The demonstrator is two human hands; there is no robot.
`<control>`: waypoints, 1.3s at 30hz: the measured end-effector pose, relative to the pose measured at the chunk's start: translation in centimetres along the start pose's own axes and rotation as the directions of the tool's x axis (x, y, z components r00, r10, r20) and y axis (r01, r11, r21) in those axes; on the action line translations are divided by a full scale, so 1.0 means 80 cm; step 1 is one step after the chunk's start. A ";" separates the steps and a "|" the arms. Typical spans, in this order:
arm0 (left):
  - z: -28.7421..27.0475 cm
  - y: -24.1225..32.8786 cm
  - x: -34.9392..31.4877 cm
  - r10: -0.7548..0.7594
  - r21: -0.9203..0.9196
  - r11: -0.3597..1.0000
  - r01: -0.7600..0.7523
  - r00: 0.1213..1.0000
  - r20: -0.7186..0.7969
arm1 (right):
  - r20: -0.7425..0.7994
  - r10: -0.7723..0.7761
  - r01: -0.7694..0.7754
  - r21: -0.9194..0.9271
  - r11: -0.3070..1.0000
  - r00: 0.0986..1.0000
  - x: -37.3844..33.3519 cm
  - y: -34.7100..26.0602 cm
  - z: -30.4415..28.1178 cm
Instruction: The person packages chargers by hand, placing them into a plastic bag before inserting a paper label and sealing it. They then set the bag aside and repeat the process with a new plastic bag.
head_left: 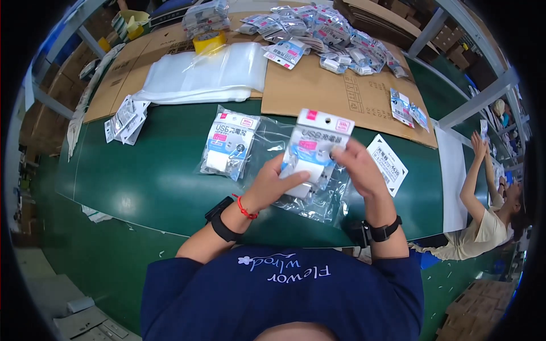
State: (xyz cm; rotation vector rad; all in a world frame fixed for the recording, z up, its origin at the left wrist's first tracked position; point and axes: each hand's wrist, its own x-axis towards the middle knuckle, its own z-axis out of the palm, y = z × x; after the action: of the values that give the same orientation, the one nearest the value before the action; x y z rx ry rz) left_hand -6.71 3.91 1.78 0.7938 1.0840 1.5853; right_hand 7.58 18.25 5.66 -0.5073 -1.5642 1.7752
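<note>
A packaged charger (320, 136), a clear packet with a white, pink and blue card and a white block inside, is tilted up over the table's middle. My left hand (277, 183) grips its lower left side, thumb across the front. My right hand (361, 166) has its fingers curled at the packet's right edge; whether they pinch it is blurred. Beneath lies a clear plastic bag (267, 136), partly hidden by the hands and packet. Similar packaged chargers (230, 142) lie stacked just left of the bag. To the right of my right hand rests a white printed label (388, 165).
Flat clear bags (199, 71) and a yellow tape roll (209, 42) lie on cardboard (324, 94) at the back. Beyond is a heap of packaged chargers (318, 28). White cards (126, 120) sit at left. Another person (483, 221) is at right, near metal posts (480, 99).
</note>
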 end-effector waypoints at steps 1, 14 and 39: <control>0.001 -0.001 -0.002 0.023 0.127 0.992 -0.021 1.000 -0.009 | 0.074 0.099 -0.097 -0.027 0.995 0.992 -0.005 0.000 -0.004; -0.019 0.039 0.006 -0.239 -0.747 0.601 0.284 0.956 0.172 | 0.746 -0.245 0.743 -0.454 0.492 0.619 -0.020 -0.013 0.027; -0.001 -0.008 0.007 -0.137 -0.254 0.959 0.129 0.990 -0.014 | -0.102 0.192 -0.134 -0.978 0.160 0.976 0.197 -0.030 -0.201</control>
State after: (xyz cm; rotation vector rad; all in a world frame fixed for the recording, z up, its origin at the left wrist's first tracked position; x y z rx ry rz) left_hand -6.67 4.45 1.12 0.5156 0.9143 1.5868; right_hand 8.73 40.77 7.39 -1.2865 -2.6886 0.5404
